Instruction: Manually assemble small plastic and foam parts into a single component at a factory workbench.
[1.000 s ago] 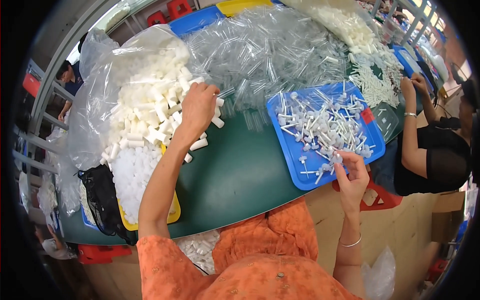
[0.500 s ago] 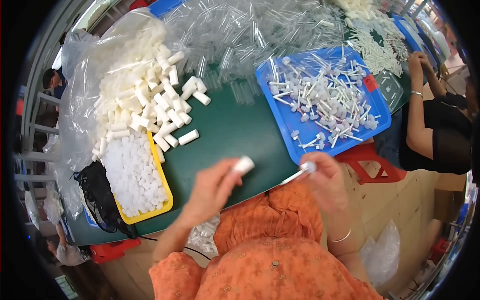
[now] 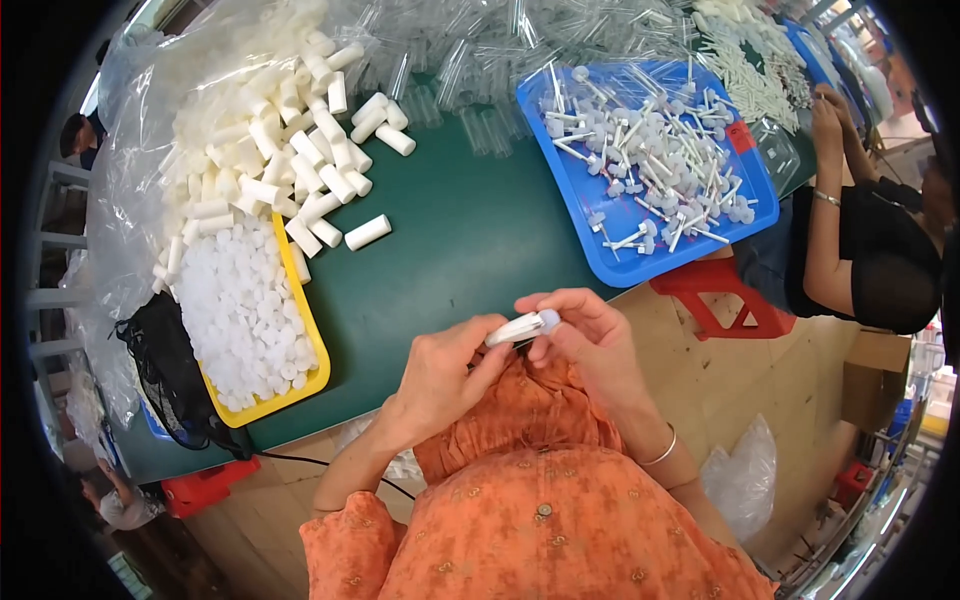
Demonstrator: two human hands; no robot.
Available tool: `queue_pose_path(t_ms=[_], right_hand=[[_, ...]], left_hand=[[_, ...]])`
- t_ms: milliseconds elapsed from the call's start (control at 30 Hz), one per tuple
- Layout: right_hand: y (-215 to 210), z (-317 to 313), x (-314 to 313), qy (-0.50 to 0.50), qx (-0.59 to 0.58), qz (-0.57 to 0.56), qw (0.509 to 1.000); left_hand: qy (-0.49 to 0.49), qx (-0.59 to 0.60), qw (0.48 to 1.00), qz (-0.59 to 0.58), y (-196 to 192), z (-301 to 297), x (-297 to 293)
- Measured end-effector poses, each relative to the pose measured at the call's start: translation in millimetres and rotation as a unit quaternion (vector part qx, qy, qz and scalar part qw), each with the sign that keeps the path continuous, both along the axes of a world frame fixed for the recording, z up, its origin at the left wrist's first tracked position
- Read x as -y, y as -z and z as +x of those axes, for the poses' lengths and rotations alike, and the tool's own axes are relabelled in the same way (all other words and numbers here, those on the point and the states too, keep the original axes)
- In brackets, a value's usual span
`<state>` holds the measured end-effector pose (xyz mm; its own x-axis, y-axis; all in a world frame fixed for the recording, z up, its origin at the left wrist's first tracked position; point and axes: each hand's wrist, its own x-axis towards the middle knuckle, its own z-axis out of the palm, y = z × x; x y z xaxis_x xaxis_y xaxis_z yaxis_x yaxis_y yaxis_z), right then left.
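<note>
In front of my body, just off the table's near edge, both hands are together. My left hand is closed on a white cylindrical plug, held between thumb and fingers. My right hand pinches a white stick with a translucent cap. The cap sits against the plug's right end; the stick itself is mostly hidden. Left of my hands, a heap of similar white plugs lies on the green table, one loose plug nearest me. A blue tray of capped sticks stands on the right.
A yellow tray of small white caps stands at the left beside a black mesh bag. Clear tubes are piled at the back. At the right sits another person by a red stool.
My right hand has moved left and brought the capped stick to the plug in my left hand. The camera view has shifted slightly.
</note>
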<state>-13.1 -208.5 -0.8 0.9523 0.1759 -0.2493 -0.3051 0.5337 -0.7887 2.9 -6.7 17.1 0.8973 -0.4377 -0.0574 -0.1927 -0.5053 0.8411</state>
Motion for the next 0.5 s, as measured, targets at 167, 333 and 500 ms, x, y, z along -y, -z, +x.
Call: queue_pose_path(t_ms=[167,333,500], right_hand=[[4.9,0.6,2.2,-0.006,0.023,-0.023,0.999],[6.0,-1.9,5.7,-0.015,0.000,-0.006,1.000],[9.7,-5.2,4.7,-0.015,0.035,-0.014,0.999]], left_hand=[[-0.031,0.091,0.995,-0.025,-1.1,-3.7,7.3],[-0.023,0.123,0.992,-0.005,-3.8,-1.9,4.3],[-0.016,0.079,0.997,-0.006,-4.0,2.4,4.2]])
